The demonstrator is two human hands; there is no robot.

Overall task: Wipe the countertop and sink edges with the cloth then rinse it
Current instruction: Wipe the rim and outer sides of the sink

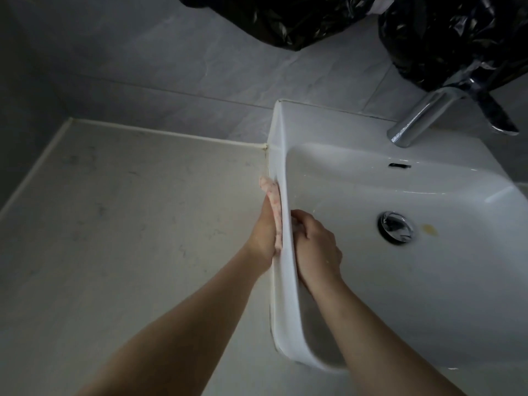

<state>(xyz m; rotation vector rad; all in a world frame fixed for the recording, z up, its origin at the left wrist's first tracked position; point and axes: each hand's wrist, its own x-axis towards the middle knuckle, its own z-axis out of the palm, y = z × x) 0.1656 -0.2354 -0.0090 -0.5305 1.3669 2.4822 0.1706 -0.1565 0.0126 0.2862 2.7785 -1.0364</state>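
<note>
My left grip, fingers flat, presses the cloth against the outer wall of the sink, just above the tabletop. My right grip curls over the rim. If pressure eases, the cloth could slide down.

Left of sink: countertop is open out to the wall, free sweep for my left hand. Sink's outer left side blocks it going right, cloth pressed between. Inside sink: open basin, my right hand hooked over the left rim. Behind sink: tap and black bags overhang, tight there
</note>
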